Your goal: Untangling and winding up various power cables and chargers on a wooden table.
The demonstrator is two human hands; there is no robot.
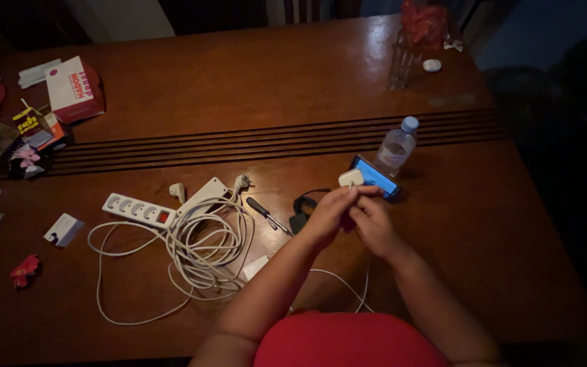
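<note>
1. Left hand (331, 216) and right hand (373, 224) are both raised just above the table (273, 88), near its middle-right. Left fingers are pinched on a small white plug (351, 178), held at the fingertips. Right fingers are curled close under it; I cannot tell whether they grip the plug or only its cable.

2. Risk: the light is dim. I may misjudge the plug's parts and pinch in the wrong place, so it slips out.

3. Risk: the phone (376, 177) leans just behind the plug, propped near the water bottle (395, 148). A jerk of my hands could knock the phone flat or tip the bottle.

4. Risk: a thin white cable (340, 280) trails from my hands toward my body. If my forearm snags it, the plug could be tugged out of my pinch.

5. Risk: the screwdriver (266, 214) and black adapter (300, 217) lie just left of my left wrist. A dropped elbow could sweep them into the tangled white cord (205, 251) beside the power strip (138, 209).
</note>
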